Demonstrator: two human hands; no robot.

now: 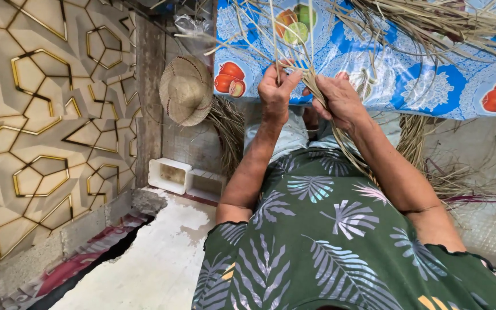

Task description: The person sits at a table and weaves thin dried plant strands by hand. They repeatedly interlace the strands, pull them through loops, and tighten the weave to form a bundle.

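The fingers (pixel 290 77) of the left hand (pixel 275 92) are pinched narrow around a few pale dried straw strips (pixel 294 40), thumb pressed against forefinger near the top centre of the frame. The right hand (pixel 340 99) is closed around a thicker gathered bundle of the same strips, its fingers curled over the place where the strands cross, just beside the left hand; the two hands nearly touch.

The strips fan upward from the hands toward the top edge and trail down over the lap to the lower right of the hands. They look light, thin and springy, stiff enough to stand on their own yet likely to crease or split if bent sharply, and probably a little slick along the grain. A hold close to the crossing point, where the hands are now, seems the surest; farther out the ends would flop.

Two hands are at work, and no other person shows. The strips are too many and too tangled to count. Behind them hangs one blue cloth with fruit prints (pixel 409 74) across the upper right. One woven straw hat (pixel 186 90) hangs left of centre, above two white rectangular containers (pixel 169 174) on the floor. More loose straw (pixel 449 172) lies at the right.
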